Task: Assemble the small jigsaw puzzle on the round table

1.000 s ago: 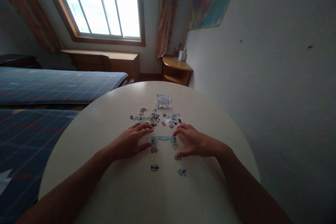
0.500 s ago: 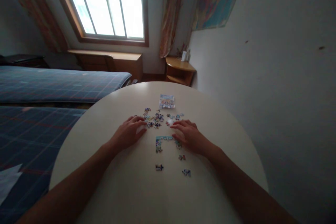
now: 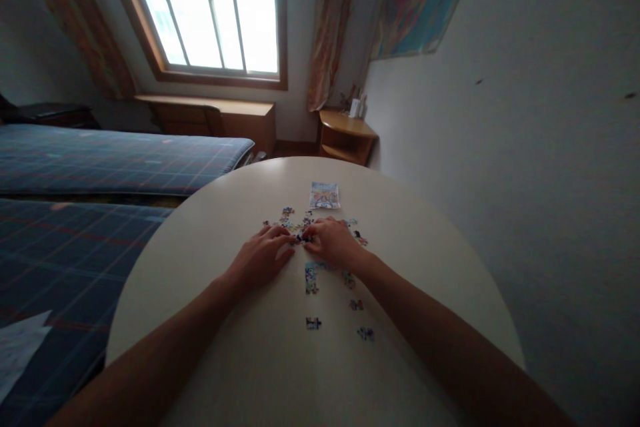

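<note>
Head view: knobbed puzzle pieces (image 3: 299,238) by curled right hand (image 3: 333,240), round table (image 3: 415,233)

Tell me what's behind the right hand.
Loose puzzle pieces show around the right hand, and part of the joined puzzle border on its near side. The hand covers the border's upper right; anything else behind it cannot be seen.

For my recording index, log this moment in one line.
left hand: at loose pieces; right hand: at loose pieces; joined pieces: nearer person; printed sheet: beyond
</note>
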`<state>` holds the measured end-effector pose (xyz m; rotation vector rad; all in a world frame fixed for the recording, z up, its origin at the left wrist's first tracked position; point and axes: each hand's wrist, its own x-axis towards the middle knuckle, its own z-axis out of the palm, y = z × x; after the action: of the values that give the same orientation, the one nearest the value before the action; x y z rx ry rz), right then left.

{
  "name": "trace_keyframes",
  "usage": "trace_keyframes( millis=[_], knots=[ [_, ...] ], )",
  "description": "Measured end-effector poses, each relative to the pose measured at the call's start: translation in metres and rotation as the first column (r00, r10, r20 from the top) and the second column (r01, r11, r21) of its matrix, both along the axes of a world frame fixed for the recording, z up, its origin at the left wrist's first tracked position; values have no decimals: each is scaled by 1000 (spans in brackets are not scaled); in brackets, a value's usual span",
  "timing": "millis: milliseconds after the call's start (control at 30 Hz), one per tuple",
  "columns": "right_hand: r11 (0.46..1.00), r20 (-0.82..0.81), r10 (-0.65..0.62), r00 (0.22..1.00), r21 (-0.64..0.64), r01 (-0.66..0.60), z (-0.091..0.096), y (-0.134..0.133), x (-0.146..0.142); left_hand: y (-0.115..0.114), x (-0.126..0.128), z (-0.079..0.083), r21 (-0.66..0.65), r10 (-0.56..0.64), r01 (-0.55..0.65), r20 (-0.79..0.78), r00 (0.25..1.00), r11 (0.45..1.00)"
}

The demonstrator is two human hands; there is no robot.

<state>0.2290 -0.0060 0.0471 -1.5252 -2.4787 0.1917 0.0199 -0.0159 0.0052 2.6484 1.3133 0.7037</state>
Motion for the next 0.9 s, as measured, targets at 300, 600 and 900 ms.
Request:
trace_keyframes(
  millis=[300, 600, 900],
  knots=[
    [998, -91, -16, 996, -58, 10, 3, 1, -2, 2, -6, 1, 2, 50, -50, -11, 999, 999],
    [979, -525, -62, 849, -198, -51, 11, -50, 30, -22, 10, 21, -47, -295, 303, 126, 947, 952],
    [960, -474, -128, 871, -281, -11, 3, -135, 49, -47, 19, 25, -173, -470, 463, -3, 882, 869]
  ],
)
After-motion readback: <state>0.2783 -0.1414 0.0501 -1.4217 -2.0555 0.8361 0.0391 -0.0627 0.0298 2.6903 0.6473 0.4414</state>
